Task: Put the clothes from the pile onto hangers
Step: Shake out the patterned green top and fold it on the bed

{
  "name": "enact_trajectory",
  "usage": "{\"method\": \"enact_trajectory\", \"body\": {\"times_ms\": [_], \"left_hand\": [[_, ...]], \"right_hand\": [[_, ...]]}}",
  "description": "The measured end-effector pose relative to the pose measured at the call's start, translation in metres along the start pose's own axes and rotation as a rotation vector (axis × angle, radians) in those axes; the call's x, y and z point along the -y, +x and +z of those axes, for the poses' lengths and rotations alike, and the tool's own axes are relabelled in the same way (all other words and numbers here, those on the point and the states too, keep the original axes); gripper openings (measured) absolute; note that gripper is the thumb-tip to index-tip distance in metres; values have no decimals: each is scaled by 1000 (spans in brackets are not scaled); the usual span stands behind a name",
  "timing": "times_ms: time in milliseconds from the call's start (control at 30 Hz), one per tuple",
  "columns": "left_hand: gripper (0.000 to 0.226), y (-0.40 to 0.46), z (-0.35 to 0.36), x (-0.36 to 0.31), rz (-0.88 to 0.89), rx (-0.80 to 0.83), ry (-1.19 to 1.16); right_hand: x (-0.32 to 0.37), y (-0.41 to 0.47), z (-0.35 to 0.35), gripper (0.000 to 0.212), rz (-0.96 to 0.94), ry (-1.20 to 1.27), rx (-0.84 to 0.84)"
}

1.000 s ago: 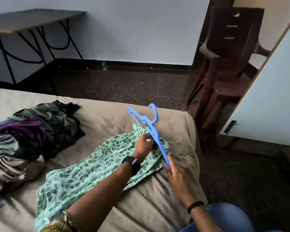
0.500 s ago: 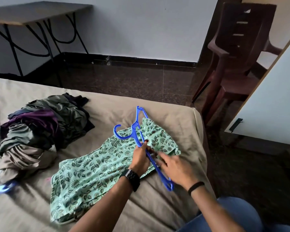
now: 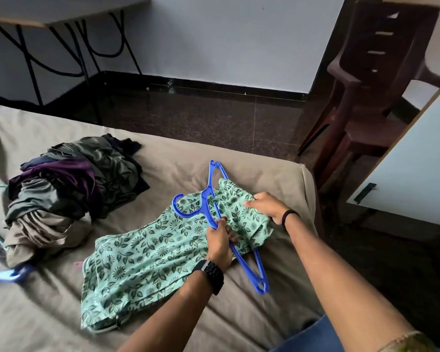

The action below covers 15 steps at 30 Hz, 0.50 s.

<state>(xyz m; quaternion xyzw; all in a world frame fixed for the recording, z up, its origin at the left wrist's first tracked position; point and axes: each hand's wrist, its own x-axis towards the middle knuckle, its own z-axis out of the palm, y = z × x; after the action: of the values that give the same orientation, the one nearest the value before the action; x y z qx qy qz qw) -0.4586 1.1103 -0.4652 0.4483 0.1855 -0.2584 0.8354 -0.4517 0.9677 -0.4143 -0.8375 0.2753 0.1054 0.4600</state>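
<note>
Count: two hands (image 3: 220, 242), one green garment (image 3: 148, 260), one clothes pile (image 3: 69, 196), one bed (image 3: 239, 321), one table (image 3: 61, 11), one chair (image 3: 371, 85). Blue hangers: one (image 3: 249, 268) plainly seen; more at left edge, blurred.

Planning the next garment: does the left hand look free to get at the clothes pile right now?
Probably not yet: the left hand grips the blue hanger on the green dress. The pile lies to its left across bare bedsheet, nothing between.
</note>
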Motion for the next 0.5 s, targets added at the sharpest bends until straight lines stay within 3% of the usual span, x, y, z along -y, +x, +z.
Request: {"method": "enact_trajectory", "body": {"times_ms": [33, 133, 300, 400, 500], "left_hand": [[25, -1, -2, 0, 9, -5, 1], [26, -4, -7, -1, 52, -32, 53], [28, -9, -28, -10, 124, -75, 72], [26, -11, -51, -25, 161, -144, 39], [26, -18, -75, -44, 175, -193, 14]], "right_hand": [[3, 0, 0, 18, -24, 6, 35], [21, -11, 0, 41, -58, 10, 99], [50, -24, -8, 53, -333, 111, 137], [68, -37, -17, 53, -434, 122, 201], [73, -48, -27, 51, -493, 142, 136]]}}
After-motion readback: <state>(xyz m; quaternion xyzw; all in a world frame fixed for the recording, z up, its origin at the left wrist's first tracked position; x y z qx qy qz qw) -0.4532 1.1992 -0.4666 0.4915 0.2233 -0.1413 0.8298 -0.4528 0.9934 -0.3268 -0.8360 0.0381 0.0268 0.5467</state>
